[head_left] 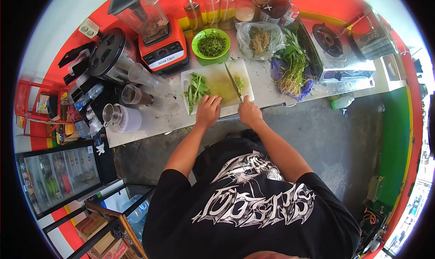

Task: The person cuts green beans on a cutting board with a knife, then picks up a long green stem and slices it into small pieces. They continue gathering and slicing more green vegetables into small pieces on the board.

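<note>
In the head view, upper centre, the right hand [250, 112] has its grip closed round the knife [233, 80], whose blade slants to the upper left over the cutting board [217, 83]. Long green leaves [196, 90] lie on the board, left of the blade, their long axis roughly up and down the frame, nearer the left hand [208, 111]; whether its curled grip holds any, I cannot tell. The blender [163, 55] reads "SILVER CREST".

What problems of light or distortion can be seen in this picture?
Head view: strong fisheye bending, with the green wall curving and the corners black; far right edge washed out by brightness; knife and right hand fairly sharp.
</note>
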Tool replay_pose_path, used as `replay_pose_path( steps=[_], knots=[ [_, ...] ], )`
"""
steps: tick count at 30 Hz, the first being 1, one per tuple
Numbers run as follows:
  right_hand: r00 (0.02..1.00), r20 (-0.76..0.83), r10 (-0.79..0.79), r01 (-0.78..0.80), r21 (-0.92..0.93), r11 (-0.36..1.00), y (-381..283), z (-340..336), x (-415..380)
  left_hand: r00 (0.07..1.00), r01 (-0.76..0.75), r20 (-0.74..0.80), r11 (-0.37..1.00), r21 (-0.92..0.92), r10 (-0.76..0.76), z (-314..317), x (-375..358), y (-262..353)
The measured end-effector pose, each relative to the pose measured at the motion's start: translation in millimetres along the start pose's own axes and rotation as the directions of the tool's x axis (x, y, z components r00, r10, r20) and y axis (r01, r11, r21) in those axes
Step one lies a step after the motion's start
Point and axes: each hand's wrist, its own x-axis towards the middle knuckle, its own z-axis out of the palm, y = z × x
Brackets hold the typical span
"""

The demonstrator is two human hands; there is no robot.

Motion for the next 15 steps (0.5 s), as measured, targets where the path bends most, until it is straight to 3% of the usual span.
replay_pose_path(
  steps=[12,15],
  knots=[
    [0.993,-0.003,-0.121,0.121,0.005,0.993,29.3,-22.0,6.8,0.989,0.149,-0.003,0.987,-0.064,-0.15,0.9,-2.7,-3.3],
    [0.987,-0.037,-0.155,0.155,-0.002,0.988,30.8,-25.1,1.0,0.993,0.115,-0.007,0.992,-0.042,-0.116,1.2,-2.7,-3.7]
  ],
)
